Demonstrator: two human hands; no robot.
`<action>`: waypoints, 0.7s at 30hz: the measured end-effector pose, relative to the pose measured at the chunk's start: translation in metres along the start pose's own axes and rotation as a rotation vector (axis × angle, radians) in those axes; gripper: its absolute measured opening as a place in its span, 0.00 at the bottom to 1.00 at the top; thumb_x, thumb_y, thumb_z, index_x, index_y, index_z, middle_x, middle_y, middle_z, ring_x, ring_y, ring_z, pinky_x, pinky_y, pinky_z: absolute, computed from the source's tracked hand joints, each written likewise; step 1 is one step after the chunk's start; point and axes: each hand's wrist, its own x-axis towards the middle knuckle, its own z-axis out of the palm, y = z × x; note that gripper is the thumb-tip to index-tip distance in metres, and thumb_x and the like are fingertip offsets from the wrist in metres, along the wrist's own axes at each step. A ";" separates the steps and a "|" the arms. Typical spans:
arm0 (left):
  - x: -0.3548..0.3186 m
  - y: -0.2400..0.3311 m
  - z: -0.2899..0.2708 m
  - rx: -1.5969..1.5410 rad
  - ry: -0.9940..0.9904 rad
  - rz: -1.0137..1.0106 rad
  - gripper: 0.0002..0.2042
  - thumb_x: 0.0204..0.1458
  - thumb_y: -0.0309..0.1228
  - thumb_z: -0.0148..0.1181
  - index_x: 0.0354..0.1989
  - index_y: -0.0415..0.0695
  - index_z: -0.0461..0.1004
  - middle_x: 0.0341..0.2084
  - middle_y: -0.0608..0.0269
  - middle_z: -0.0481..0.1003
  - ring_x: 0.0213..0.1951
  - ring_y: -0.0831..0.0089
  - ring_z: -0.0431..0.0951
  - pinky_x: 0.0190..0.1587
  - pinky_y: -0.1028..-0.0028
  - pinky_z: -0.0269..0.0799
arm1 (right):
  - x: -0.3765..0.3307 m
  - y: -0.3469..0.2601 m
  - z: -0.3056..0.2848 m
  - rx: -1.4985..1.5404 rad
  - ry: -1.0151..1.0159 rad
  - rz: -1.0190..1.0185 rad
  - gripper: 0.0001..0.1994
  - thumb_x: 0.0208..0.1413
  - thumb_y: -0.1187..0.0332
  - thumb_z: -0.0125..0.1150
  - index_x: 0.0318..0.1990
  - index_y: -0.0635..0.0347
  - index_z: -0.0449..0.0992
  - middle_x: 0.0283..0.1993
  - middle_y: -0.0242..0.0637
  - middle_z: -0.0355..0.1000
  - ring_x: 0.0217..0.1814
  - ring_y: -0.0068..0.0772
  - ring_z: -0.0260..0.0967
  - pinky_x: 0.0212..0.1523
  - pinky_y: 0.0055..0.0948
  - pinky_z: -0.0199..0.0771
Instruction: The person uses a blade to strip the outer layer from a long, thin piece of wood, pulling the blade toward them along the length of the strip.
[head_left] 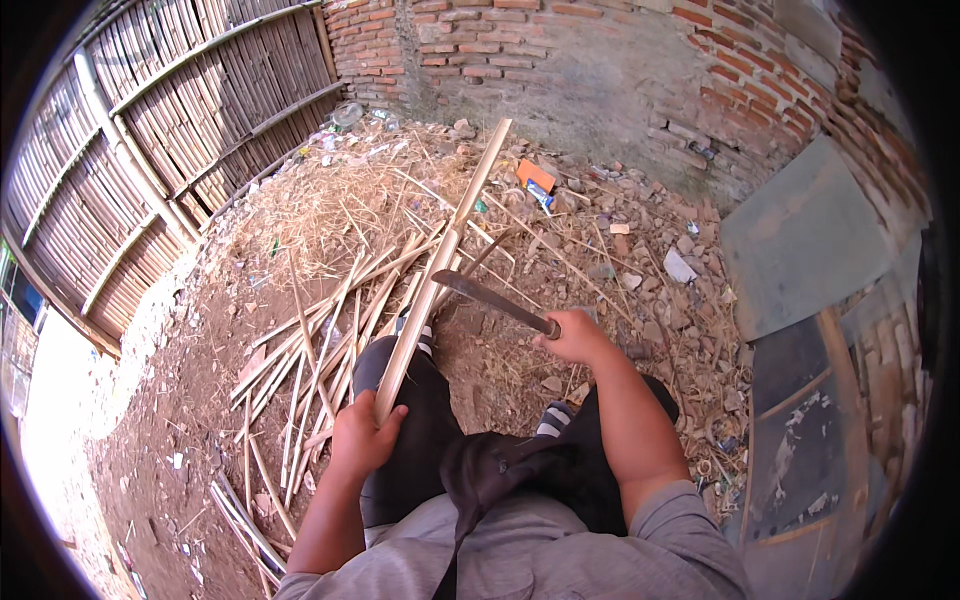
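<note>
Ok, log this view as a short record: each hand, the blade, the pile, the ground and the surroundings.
Left hand: grips near end of split bamboo piece
Right hand: holds knife by its handle
Blade tip: at the bamboo, contact unclear
Pile: loose thin strips, left of centre
Ground: dirt, straw, litter
Surroundings: slatted fence left, brick wall ahead, grey panel right

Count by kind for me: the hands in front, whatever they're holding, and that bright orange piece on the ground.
Hands: 2 (left hand, right hand)
Long knife: 1
Held bamboo strip: 1
Orange piece: 1
Total: 5
</note>
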 end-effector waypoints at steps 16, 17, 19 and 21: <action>-0.001 0.004 -0.003 -0.014 -0.014 -0.024 0.20 0.53 0.44 0.68 0.36 0.35 0.74 0.24 0.40 0.77 0.31 0.41 0.79 0.35 0.52 0.72 | 0.001 -0.008 0.001 -0.088 -0.015 0.013 0.16 0.52 0.56 0.72 0.41 0.58 0.81 0.33 0.47 0.78 0.38 0.52 0.78 0.39 0.43 0.75; -0.001 0.003 -0.003 -0.012 -0.014 -0.024 0.20 0.53 0.44 0.68 0.36 0.35 0.74 0.24 0.40 0.77 0.31 0.41 0.79 0.35 0.52 0.72 | 0.001 -0.007 0.000 -0.085 0.009 0.048 0.17 0.52 0.56 0.72 0.41 0.59 0.81 0.33 0.47 0.79 0.38 0.51 0.78 0.40 0.43 0.75; -0.001 0.002 -0.001 -0.018 -0.012 -0.026 0.20 0.53 0.43 0.68 0.36 0.36 0.74 0.24 0.40 0.77 0.31 0.42 0.79 0.36 0.53 0.72 | 0.003 0.003 0.003 -0.054 0.041 0.066 0.18 0.52 0.55 0.72 0.42 0.60 0.81 0.34 0.47 0.79 0.39 0.50 0.78 0.41 0.43 0.75; -0.001 0.002 0.000 -0.015 -0.015 -0.024 0.20 0.53 0.43 0.69 0.36 0.36 0.74 0.24 0.40 0.77 0.31 0.42 0.79 0.36 0.53 0.72 | 0.002 0.013 0.005 -0.025 0.075 0.088 0.19 0.52 0.55 0.72 0.43 0.61 0.81 0.35 0.47 0.79 0.40 0.50 0.78 0.41 0.42 0.75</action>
